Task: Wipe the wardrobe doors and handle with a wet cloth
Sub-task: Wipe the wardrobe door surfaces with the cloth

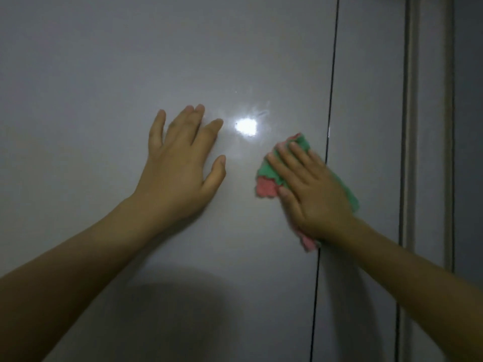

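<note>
A glossy grey wardrobe door (109, 74) fills most of the view. A dark vertical gap (332, 82) separates it from a second door (366, 100) on the right. My left hand (180, 168) lies flat against the left door, fingers spread, holding nothing. My right hand (311, 189) presses a green and pink cloth (269, 176) against the door right at the gap; the hand covers most of the cloth. No handle is in view.
A bright light reflection (246, 126) shines on the door between my hands. At the far right a vertical frame strip (407, 126) runs down the wardrobe's edge, with a darker wall (467, 126) beyond it. A round shadow darkens the lower door.
</note>
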Motion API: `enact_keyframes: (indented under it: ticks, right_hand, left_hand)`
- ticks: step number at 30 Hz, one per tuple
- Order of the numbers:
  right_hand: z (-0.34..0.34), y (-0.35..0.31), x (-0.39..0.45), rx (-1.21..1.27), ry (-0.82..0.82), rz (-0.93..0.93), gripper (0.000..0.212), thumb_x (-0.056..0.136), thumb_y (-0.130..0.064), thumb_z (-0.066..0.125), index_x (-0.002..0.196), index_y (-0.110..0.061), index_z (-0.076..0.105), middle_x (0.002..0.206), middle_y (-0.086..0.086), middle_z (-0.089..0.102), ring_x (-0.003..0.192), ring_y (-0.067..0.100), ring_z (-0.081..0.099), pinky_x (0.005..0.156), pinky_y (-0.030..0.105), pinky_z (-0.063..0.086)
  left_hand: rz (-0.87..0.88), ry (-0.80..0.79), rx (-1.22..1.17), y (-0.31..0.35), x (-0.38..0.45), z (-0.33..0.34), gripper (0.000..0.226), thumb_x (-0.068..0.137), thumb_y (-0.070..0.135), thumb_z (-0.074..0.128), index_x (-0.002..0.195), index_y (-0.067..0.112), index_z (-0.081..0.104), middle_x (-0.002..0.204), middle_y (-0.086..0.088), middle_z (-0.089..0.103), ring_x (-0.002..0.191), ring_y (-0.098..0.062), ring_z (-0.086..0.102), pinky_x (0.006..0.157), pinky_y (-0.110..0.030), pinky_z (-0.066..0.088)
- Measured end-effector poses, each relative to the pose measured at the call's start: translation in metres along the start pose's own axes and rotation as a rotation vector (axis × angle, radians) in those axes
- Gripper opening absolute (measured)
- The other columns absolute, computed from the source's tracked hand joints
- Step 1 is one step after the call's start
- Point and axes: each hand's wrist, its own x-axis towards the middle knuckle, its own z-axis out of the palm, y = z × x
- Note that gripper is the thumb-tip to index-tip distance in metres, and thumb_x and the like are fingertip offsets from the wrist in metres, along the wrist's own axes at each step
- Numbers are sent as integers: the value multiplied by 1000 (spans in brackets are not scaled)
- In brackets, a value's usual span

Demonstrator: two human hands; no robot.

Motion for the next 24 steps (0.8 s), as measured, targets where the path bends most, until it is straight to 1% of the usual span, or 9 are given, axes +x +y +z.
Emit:
enact_keyframes:
  ticks: [5,6,8,10,12,14,17,19,24]
  right_hand:
    - [8,-43,65,40,212,651,58,100,-37,13,152,-14,7,160,9,8,148,25,2,120,40,1]
    - [11,-62,69,41,209,611,57,100,-37,12,152,-13,7,159,9,6,148,26,1,120,40,1]
    - [16,-90,59,54,131,299,56,100,-38,15,152,-15,12,158,6,7,148,24,3,120,41,2]
    - [13,-84,35,33,24,-71,55,100,-38,21,151,-16,21,157,4,15,147,22,9,120,42,8]
    - [5,-53,29,-28,-45,-272,54,100,-38,22,150,-17,24,156,5,21,147,21,13,120,40,9]
    - [0,-33,43,-40,-32,-176,53,101,-38,20,150,-19,18,157,6,20,147,19,11,120,37,5]
    - [4,-52,84,43,160,341,56,99,-38,18,151,-17,13,158,8,16,147,22,8,120,35,0]
    - [15,-91,96,28,229,475,58,99,-36,19,151,-12,17,158,11,15,147,28,8,120,41,3]
    - [21,-122,74,-26,70,-253,54,97,-35,31,148,-16,31,155,5,25,145,24,18,119,42,12]
  left_hand:
    - [-91,-1,18,-22,-29,-17,62,90,45,25,140,12,43,147,-16,39,140,-28,30,116,-50,3]
    - [-108,-10,30,-26,-33,-17,64,89,46,25,141,13,42,148,-16,37,141,-29,27,116,-49,3]
    - [-142,-13,58,-34,-39,-19,66,88,47,25,143,13,39,151,-18,31,143,-30,23,116,-48,3]
    - [-169,-11,75,-40,-43,-23,67,88,47,26,144,13,37,151,-20,29,142,-33,23,115,-49,4]
    - [-194,-5,89,-47,-44,-26,68,88,47,26,144,12,36,151,-21,29,142,-34,23,115,-50,5]
    - [-231,1,99,-57,-50,-32,68,87,47,25,145,11,35,151,-21,29,142,-35,22,115,-50,5]
    - [-269,6,121,-75,-57,-38,69,87,47,25,145,12,34,150,-22,30,142,-36,22,115,-51,6]
    - [-292,-14,134,-82,-61,-34,71,86,49,22,147,13,31,153,-21,26,143,-34,18,116,-49,4]
    - [-301,11,156,-108,-64,-33,69,88,48,26,146,12,34,150,-20,33,140,-37,27,114,-52,10]
